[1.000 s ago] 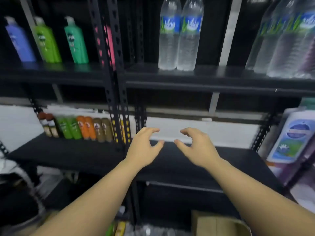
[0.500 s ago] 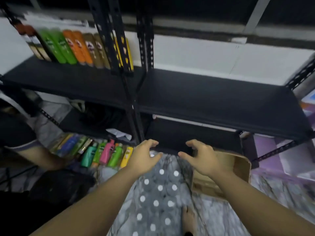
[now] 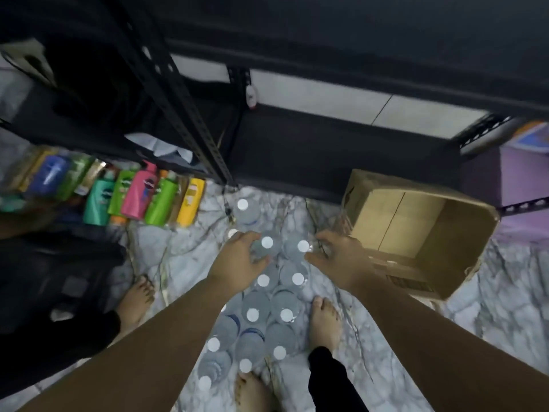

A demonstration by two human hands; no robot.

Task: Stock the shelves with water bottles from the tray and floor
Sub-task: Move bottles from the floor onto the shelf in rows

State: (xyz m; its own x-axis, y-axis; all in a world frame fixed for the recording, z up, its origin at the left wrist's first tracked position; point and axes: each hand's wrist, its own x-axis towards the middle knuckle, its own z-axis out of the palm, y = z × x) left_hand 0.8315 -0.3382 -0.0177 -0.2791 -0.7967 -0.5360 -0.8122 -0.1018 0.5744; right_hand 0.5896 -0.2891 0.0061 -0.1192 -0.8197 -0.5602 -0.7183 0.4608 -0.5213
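Observation:
Several clear water bottles with white caps stand in a tight cluster on the marble floor, seen from straight above. My left hand hovers with spread, curved fingers at one front bottle. My right hand does the same at the neighbouring bottle. Neither hand is closed round a bottle; whether the fingertips touch them I cannot tell. One more bottle stands alone, closer to the rack. The black shelf of the rack lies just beyond.
An open cardboard box lies on its side to the right. Coloured shampoo bottles lie in a row at the left, by the rack's upright post. Bare feet stand around the bottles. A dark bag fills the left.
The view has swung down from the shelves to the floor. Both hands, still curved and holding nothing, have dropped to the front bottles of the floor cluster.

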